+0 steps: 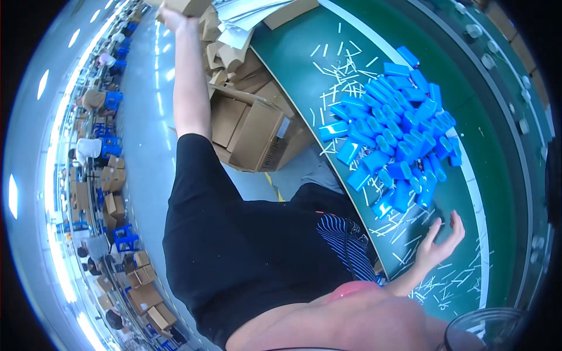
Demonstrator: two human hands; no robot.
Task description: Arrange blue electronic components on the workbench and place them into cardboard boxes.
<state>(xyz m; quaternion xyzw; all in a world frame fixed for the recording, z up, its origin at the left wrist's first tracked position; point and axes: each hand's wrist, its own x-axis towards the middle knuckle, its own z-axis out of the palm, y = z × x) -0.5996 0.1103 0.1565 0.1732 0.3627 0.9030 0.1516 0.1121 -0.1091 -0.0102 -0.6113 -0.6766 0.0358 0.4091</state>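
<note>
At the upper left my left arm stretches away, and my left hand (pixel 173 20) is closed on the edge of a cardboard box (pixel 188 6), which the top of the picture cuts off. My right hand (pixel 440 244) is over the green tabletop (pixel 293 64) at the lower right. Its fingers are curved and apart, with nothing between them. Just beyond it lies a heap of shiny blue oblong packs (pixel 404 126), some on end and some on their sides. Thin white strips (pixel 345 76) are scattered around and under the heap.
An opened carton (pixel 252 126) stands left of the table, below brown cardboard pieces (pixel 231 55) and white sheets (pixel 246 14). A dark rail with pale knobs (pixel 487 61) runs along the far right. People, blue stools (pixel 124 238) and cartons (pixel 146 297) line the far left.
</note>
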